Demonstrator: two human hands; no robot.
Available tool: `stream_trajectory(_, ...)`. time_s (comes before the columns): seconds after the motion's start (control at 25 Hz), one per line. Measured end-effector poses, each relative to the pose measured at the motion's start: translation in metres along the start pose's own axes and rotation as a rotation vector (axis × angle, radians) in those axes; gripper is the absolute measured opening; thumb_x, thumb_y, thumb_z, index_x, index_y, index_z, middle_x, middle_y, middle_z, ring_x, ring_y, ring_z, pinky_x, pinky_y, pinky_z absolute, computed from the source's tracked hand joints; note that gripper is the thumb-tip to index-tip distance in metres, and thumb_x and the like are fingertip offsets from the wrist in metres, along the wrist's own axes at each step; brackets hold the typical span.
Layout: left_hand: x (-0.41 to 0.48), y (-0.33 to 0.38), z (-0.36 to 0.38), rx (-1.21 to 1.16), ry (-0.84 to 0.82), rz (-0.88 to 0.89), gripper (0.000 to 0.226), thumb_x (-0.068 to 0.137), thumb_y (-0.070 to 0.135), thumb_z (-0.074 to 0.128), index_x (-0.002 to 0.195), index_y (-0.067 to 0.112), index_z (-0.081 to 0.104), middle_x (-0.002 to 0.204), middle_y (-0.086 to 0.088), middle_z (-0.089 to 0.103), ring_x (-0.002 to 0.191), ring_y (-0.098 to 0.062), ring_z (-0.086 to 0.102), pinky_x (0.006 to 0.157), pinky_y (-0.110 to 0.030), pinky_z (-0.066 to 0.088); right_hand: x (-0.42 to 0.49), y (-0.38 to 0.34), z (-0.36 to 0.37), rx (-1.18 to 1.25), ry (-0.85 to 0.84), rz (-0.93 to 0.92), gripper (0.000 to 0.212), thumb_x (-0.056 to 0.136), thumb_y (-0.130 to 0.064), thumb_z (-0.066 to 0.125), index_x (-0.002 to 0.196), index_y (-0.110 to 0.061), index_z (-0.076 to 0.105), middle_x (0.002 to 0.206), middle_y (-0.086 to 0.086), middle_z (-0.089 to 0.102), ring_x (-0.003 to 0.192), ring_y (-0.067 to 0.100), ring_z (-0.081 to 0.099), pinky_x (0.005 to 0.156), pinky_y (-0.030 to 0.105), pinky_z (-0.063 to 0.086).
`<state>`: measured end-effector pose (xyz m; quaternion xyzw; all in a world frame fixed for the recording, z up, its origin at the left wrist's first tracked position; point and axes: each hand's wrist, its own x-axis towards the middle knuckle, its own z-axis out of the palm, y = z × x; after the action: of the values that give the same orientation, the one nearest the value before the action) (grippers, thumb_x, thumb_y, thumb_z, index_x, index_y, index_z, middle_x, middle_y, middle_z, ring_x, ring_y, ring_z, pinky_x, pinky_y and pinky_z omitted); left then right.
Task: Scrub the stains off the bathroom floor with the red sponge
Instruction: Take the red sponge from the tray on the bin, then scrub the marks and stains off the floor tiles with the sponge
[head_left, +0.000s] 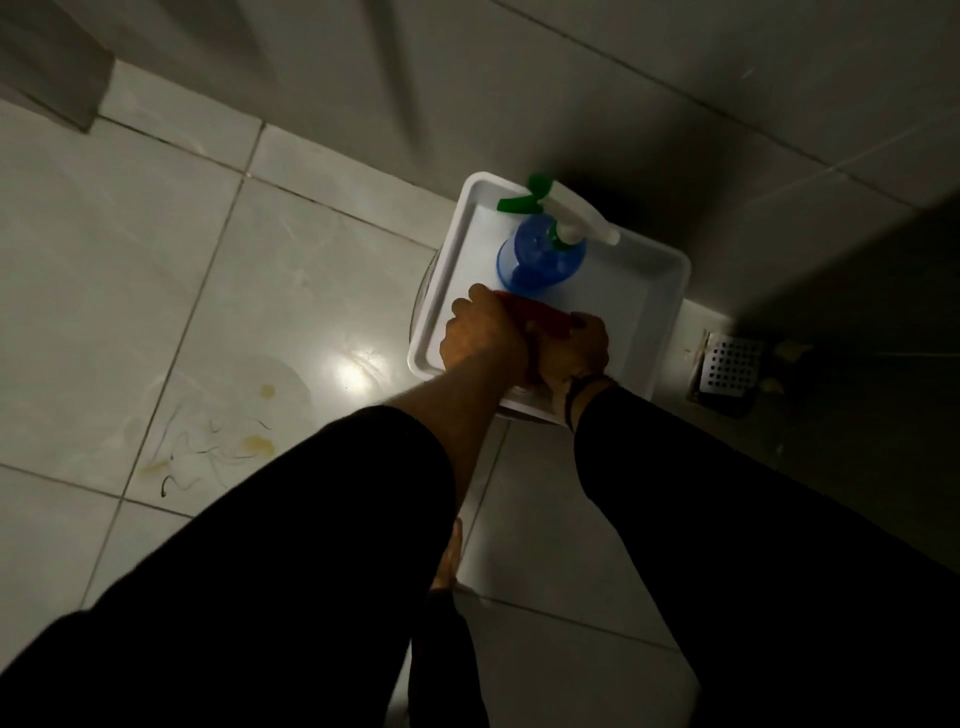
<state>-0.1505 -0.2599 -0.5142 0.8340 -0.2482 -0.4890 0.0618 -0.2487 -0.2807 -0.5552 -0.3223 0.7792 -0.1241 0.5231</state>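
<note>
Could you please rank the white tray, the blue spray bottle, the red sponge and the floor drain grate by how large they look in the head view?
1. White tray, clearly largest.
2. Blue spray bottle.
3. Red sponge and floor drain grate: unranked. They look similar, and both hands, left hand and right hand, cover part of the sponge.

Dim bathroom: glossy pale tiled floor (156, 234) with glare, grey wall (623, 62), floor drain (730, 366) at right.

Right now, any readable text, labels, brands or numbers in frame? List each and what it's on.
None readable.
Blue spray bottle: no label text shows from this top-down angle.
White tray: plain, no marking.
Red sponge: no print visible; both the left hand and right hand grip it.
Floor drain: holes only, no text.
</note>
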Motion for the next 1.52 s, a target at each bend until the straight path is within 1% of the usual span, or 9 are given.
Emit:
stream_trajectory(0.08, -0.008, 0.000, -0.010, -0.203, -0.031, 0.005, 0.053, 0.103, 0.047, 0.058, 0.148, 0.020, 0.050, 0.138, -0.008, 0.064, 0.111, -0.024, 0.064, 0.088, -0.036, 0.054, -0.015, -0.004, -0.010, 0.173, 0.009, -0.028, 0.023, 0.090, -0.002, 0.082, 0.108, -0.017, 0.079, 0.111, 0.010, 0.084, 0.112, 0.040, 0.077, 0.088, 0.050, 0.070)
stream_trajectory(0.2, -0.041, -0.015, -0.030, -0.522, 0.065, 0.034, 0.040, 0.102, 0.043, 0.060, 0.140, 0.028, 0.059, 0.123, 0.000, 0.070, 0.098, -0.017, 0.068, 0.075, -0.029, 0.056, -0.058, -0.009, -0.022, 0.314, -0.052, -0.067, 0.044, 0.090, -0.008, 0.085, 0.132, -0.005, 0.073, 0.130, 0.019, 0.079, 0.119, 0.040, 0.076, 0.080, 0.039, 0.068)
stream_trajectory(0.48, -0.104, -0.162, -0.081, -1.126, -0.160, -0.004, 0.041, 0.090, 0.003, 0.074, 0.128, 0.017, 0.071, 0.089, -0.004, 0.076, 0.061, -0.008, 0.075, 0.055, -0.023, 0.058, -0.162, 0.016, 0.000, 0.227, -0.789, 0.068, 0.063, 0.093, -0.016, 0.073, 0.153, -0.004, 0.056, 0.147, 0.029, 0.067, 0.138, 0.046, 0.064, 0.114, 0.060, 0.055)
stream_trajectory(0.76, -0.090, -0.379, -0.040, -1.107, 0.290, -0.286, 0.055, 0.097, 0.045, 0.071, 0.147, 0.023, 0.059, 0.137, -0.008, 0.068, 0.117, -0.021, 0.067, 0.084, -0.027, 0.056, -0.198, 0.100, 0.156, -0.276, -0.886, -0.003, 0.024, 0.111, -0.027, 0.056, 0.113, -0.015, 0.077, 0.115, 0.019, 0.083, 0.096, 0.034, 0.080, 0.089, 0.048, 0.064)
stream_trajectory(0.96, -0.056, -0.542, 0.010, -0.606, 0.390, -0.484, 0.085, 0.097, 0.069, 0.054, 0.167, 0.026, 0.034, 0.169, -0.011, 0.041, 0.152, -0.038, 0.046, 0.122, -0.055, 0.041, -0.176, 0.150, 0.276, -0.741, -0.840, -0.517, 0.042, 0.117, -0.016, 0.045, 0.100, 0.016, 0.067, 0.078, 0.030, 0.072, 0.051, 0.031, 0.062, 0.043, 0.034, 0.053)
stream_trajectory(1.08, -0.024, -0.612, 0.021, -0.396, 0.496, -0.490, 0.085, 0.100, 0.066, 0.047, 0.170, 0.023, 0.026, 0.176, -0.011, 0.031, 0.160, -0.038, 0.033, 0.125, -0.059, 0.030, -0.154, 0.165, 0.344, -0.837, -0.714, -0.747, 0.020, 0.113, -0.021, 0.054, 0.128, -0.012, 0.062, 0.111, 0.024, 0.073, 0.086, 0.038, 0.072, 0.077, 0.055, 0.059)
stream_trajectory(1.2, 0.008, -0.663, 0.045, -0.205, 0.581, -0.512, 0.080, 0.104, 0.061, 0.039, 0.171, 0.021, 0.024, 0.180, -0.014, 0.020, 0.166, -0.038, 0.019, 0.130, -0.065, 0.017, -0.134, 0.186, 0.403, -1.111, -0.527, -1.122, 0.066, 0.106, -0.027, 0.054, 0.168, -0.012, 0.035, 0.170, 0.013, 0.046, 0.158, 0.036, 0.044, 0.132, 0.047, 0.036)
stream_trajectory(1.36, 0.034, -0.703, 0.100, -0.030, 0.761, -0.434, 0.075, 0.108, 0.056, 0.032, 0.175, 0.025, 0.016, 0.183, -0.016, 0.007, 0.170, -0.038, 0.006, 0.130, -0.068, 0.003, -0.113, 0.226, 0.458, -1.423, -0.479, -1.410, 0.080, 0.101, -0.032, 0.051, 0.173, -0.012, 0.021, 0.182, 0.012, 0.020, 0.170, 0.040, 0.009, 0.137, 0.060, 0.015)
stream_trajectory(1.52, 0.050, -0.729, 0.132, 0.008, 0.958, -0.359, 0.071, 0.107, 0.054, 0.035, 0.173, 0.032, 0.022, 0.182, -0.012, 0.014, 0.169, -0.036, 0.013, 0.131, -0.066, 0.006, -0.112, 0.260, 0.503, -1.336, -0.450, -1.505, 0.076, 0.109, -0.051, 0.041, 0.173, -0.014, 0.021, 0.184, 0.010, 0.017, 0.171, 0.035, 0.009, 0.138, 0.058, 0.009)
